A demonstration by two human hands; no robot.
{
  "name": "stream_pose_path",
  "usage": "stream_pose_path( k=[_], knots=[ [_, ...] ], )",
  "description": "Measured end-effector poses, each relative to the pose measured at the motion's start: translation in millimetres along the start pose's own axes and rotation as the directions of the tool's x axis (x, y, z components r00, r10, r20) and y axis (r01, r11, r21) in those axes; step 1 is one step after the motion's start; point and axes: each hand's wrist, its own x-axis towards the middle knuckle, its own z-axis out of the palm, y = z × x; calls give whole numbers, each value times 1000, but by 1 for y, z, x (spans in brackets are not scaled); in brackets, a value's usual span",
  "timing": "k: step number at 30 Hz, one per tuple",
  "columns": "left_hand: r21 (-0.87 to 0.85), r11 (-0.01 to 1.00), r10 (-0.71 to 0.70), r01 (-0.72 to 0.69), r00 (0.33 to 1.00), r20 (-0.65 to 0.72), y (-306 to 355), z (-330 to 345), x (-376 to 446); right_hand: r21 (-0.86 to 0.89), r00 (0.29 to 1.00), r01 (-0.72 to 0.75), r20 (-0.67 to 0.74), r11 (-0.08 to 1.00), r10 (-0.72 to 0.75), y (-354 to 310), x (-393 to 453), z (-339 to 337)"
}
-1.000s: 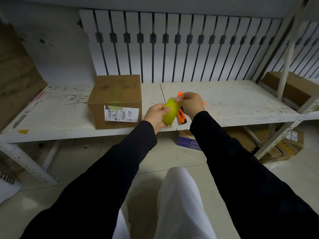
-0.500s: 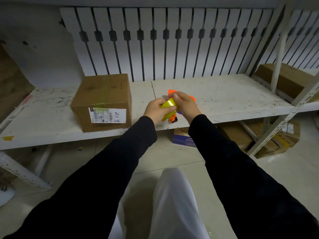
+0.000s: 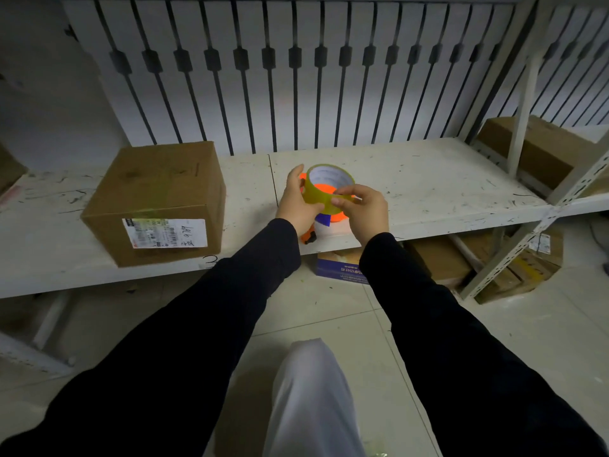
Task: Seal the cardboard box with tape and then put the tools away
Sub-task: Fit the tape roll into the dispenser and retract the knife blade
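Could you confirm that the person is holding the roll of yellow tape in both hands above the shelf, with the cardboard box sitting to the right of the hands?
Not quite: in the head view the cardboard box sits to the left of the hands, not the right. The rest holds: the left hand and the right hand both hold the roll of yellow tape above the shelf.

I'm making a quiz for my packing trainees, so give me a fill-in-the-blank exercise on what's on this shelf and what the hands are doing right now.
1. Both hands hold a roll of yellow-green ____ above the white shelf.
2. The cardboard box sits to the ____ of the left hand.
3. The right hand pinches the roll's outer ____.
4. The tool lying under the roll is bright ____.

Missing words: tape; left; surface; orange
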Motion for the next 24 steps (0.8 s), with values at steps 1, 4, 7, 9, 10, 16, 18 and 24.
stream_pose_path(
  k=[1, 4, 7, 9, 10, 16, 18, 24],
  knots=[
    [6, 1000, -22, 22, 1000, -13, -2, 5, 7, -10, 1000, 9, -26, 1000, -9, 3, 5, -1],
    [85, 994, -65, 67, 998, -26, -11, 20, 26, -46, 993, -5, -115, 999, 0, 16, 21, -4],
    [236, 970, -48, 53, 998, -27, -18, 36, 43, -97, 985, -14, -174, 995, -3, 28, 37, -9],
    [364, 931, -3, 23, 999, -53, -25, 45, 54, -101, 978, -20, -209, 995, -2, 37, 48, -12],
    [407, 913, 13, 11, 998, -57, -29, 49, 59, -101, 973, -28, -231, 994, 4, 41, 52, -13],
    [590, 807, 28, -29, 1000, 10, -54, 67, 76, -116, 946, -63, -324, 991, 22, 71, 69, -14],
    [604, 797, 25, -17, 1000, -4, -58, 68, 77, -107, 941, -74, -338, 991, 34, 77, 71, -12],
    [688, 725, 61, 26, 993, -102, -73, 55, 72, -85, 926, -109, -371, 990, 70, 86, 73, -3]
  ],
)
